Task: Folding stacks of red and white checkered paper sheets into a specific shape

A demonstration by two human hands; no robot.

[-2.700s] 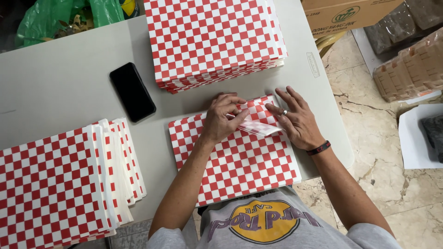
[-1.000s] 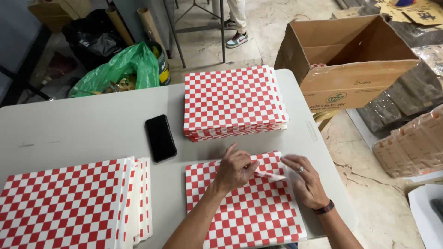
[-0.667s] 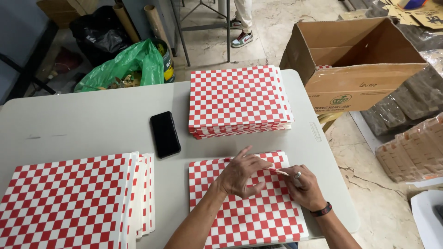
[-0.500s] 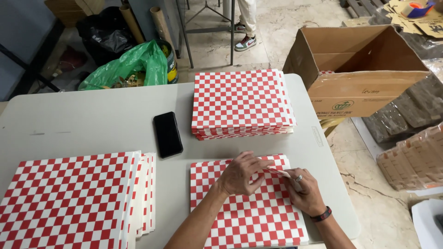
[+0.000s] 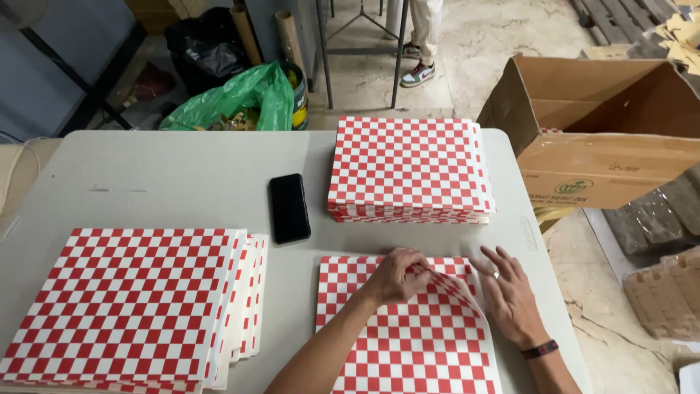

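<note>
Left of the black phone [image 5: 289, 207] lies a fanned pile of checkered sheets [image 5: 131, 303]. Right of the phone, the left hand [image 5: 396, 275] pinches the top checkered sheet [image 5: 408, 335]; the right hand [image 5: 508, 297] rests beside it, fingers spread. Farther right, the open cardboard box [image 5: 605, 157] shows only a checkered scrap at its inner wall.

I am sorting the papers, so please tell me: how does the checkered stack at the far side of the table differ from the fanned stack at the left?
The far stack is squared up, edges aligned; the left stack is fanned, with sheet edges stepping out on its right. The far stack looks smaller. Both are red-and-white checkered paper, lying flat, untouched by either hand.
</note>
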